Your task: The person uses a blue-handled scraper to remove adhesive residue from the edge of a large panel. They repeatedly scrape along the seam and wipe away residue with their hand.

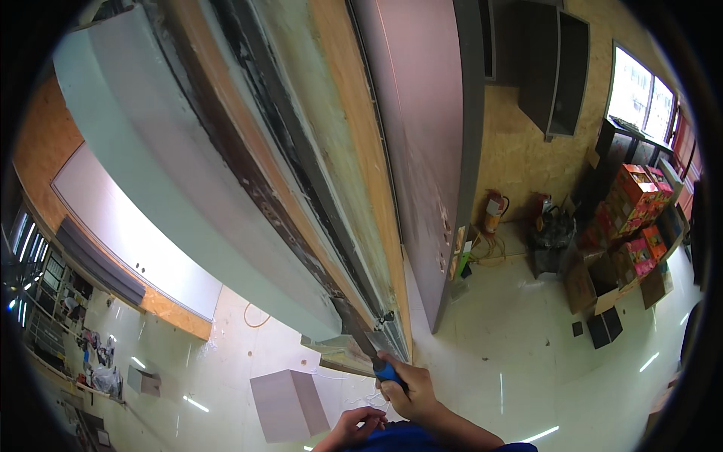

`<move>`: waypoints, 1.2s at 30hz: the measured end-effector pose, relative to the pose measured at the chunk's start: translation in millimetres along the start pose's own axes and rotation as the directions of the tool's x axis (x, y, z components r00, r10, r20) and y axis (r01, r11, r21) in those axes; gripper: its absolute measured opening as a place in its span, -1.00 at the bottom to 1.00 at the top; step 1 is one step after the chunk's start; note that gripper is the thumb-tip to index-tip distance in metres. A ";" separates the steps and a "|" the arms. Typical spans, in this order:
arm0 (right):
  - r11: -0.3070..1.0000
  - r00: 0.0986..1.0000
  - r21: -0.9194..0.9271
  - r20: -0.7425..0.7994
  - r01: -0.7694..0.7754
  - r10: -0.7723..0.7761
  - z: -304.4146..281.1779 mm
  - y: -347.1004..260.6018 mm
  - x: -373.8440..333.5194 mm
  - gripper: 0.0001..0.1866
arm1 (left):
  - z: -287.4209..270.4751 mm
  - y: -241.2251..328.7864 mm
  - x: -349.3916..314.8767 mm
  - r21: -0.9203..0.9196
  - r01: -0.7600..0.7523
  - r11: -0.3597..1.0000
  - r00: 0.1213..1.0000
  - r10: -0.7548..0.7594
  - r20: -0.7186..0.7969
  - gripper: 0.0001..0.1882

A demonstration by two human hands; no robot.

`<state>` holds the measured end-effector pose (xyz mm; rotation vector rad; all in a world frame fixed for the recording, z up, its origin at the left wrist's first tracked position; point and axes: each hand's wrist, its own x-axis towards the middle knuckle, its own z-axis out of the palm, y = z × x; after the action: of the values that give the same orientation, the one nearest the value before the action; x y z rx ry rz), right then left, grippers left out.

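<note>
My right hand (pixel 409 386) is wrapped round the blue handle (pixel 390 373) of a tool with a long, narrow grey blade (pixel 359 331). That blade reaches up and left against the lower end of a tall panel edge (pixel 301 248), which has brown, black and bare wood strips; its tip is hard to make out. Lower and to the left, close to my body, my left hand (pixel 357 429) has its fingers curled together. What it holds, if anything, is hidden. Thin white cord (pixel 375 398) lies on the floor just beyond the hands.
A pinkish door panel (pixel 425 151) stands right of the strips. A grey box (pixel 288 405) sits on the floor at left front. Open cardboard cartons (pixel 593 282), orange-red boxes (pixel 636 200) and a fire extinguisher (pixel 494 211) stand at the right, below a dark wall cabinet (pixel 553 68).
</note>
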<state>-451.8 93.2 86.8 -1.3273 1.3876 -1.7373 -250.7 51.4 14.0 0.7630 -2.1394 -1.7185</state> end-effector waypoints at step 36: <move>0.915 0.915 0.029 -0.048 0.401 -0.400 -16.9 -21.3 -2.0 -0.54 | -10.0 76.8 48.6 0.019 -0.507 0.862 0.801 0.479 -0.359 -0.57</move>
<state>-463.2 108.4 106.4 -1.6521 1.1504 -2.0507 -301.9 27.0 85.6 0.3957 -1.8007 -1.2671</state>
